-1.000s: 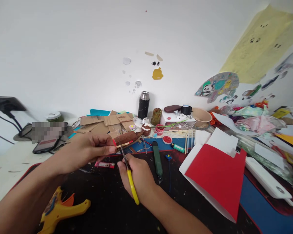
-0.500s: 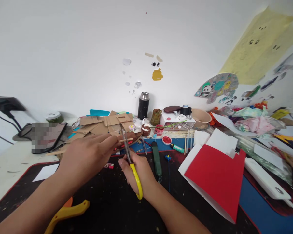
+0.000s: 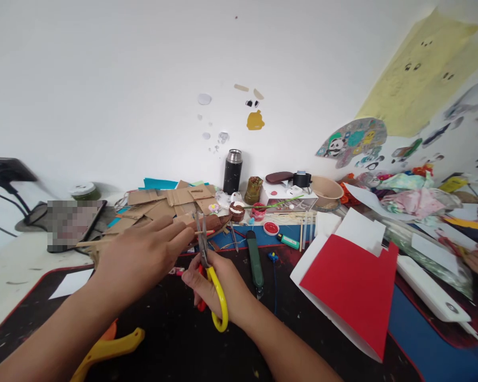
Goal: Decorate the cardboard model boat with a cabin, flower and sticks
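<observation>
My left hand [image 3: 143, 254] holds a brown cardboard boat-like model [image 3: 212, 223] with a thin wooden stick [image 3: 205, 232] lying across it, just above the black mat. My right hand [image 3: 219, 289] grips yellow-handled scissors [image 3: 211, 276], blades pointing up and closing around the stick next to my left fingertips. A red piece shows under my right fingers; I cannot tell what it is.
A yellow glue gun [image 3: 103, 350] lies at the near left. A green utility knife [image 3: 256, 262] lies right of my hands, with red and white paper sheets [image 3: 348, 289] further right. Cardboard scraps [image 3: 171, 199], a black flask [image 3: 233, 171], a bowl [image 3: 326, 191] and craft clutter line the wall.
My left hand turned over the model and shifted slightly left. The scissors swung more upright onto the stick, and my right hand moved a little toward me.
</observation>
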`<state>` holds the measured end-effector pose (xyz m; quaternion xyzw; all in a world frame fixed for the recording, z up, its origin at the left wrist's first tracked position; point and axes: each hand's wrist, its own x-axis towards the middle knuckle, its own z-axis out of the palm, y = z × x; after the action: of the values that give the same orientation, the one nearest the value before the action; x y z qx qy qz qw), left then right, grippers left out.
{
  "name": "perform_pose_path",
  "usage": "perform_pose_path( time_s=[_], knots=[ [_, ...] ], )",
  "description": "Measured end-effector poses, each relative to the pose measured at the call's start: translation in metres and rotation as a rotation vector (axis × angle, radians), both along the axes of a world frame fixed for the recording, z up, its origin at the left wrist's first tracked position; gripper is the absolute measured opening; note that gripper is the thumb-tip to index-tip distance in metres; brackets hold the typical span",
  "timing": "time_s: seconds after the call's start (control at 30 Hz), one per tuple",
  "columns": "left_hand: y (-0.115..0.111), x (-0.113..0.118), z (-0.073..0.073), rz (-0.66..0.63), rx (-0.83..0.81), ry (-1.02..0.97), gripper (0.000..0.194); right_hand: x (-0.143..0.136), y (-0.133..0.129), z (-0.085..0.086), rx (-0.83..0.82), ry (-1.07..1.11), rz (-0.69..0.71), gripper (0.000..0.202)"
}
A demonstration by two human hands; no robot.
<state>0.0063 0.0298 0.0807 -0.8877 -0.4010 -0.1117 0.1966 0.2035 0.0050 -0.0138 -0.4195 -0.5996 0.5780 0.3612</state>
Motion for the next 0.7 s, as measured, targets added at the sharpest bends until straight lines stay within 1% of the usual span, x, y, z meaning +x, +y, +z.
perform_pose_path(
  time_s=[0.1, 0.17, 0.27, 0.37, 0.43, 0.53, 0.6, 0.7],
  knots=[
    [0.000, 0.003, -0.003, -0.074, 0.053, -0.021, 0.033, 0.000, 0.001, 0.000, -0.036, 0.073, 0.014, 0.050],
    [0.000, 0.003, -0.005, -0.090, 0.050, -0.029, 0.035, 0.001, 0.001, 0.003, -0.042, 0.059, -0.005, 0.044],
    [0.002, 0.001, -0.008, -0.056, -0.013, -0.076, 0.030, 0.001, 0.000, 0.010, -0.017, -0.010, -0.038, 0.032],
    [0.004, 0.000, -0.012, 0.035, -0.088, -0.176, 0.027, 0.000, -0.003, 0.015, 0.014, -0.083, -0.070, 0.026],
    [0.004, 0.001, -0.012, 0.105, -0.166, -0.267, 0.029, -0.001, -0.005, 0.016, 0.051, -0.133, -0.101, 0.024],
    [0.005, 0.003, -0.009, 0.189, -0.362, -0.419, 0.031, -0.003, -0.006, 0.016, 0.131, -0.213, -0.151, 0.021],
    [0.006, 0.003, -0.005, 0.220, -0.492, -0.494, 0.032, -0.003, -0.006, 0.017, 0.170, -0.268, -0.173, 0.020],
    [0.008, 0.000, -0.003, 0.234, -0.634, -0.583, 0.038, -0.005, -0.006, 0.018, 0.188, -0.334, -0.182, 0.019]
  ],
)
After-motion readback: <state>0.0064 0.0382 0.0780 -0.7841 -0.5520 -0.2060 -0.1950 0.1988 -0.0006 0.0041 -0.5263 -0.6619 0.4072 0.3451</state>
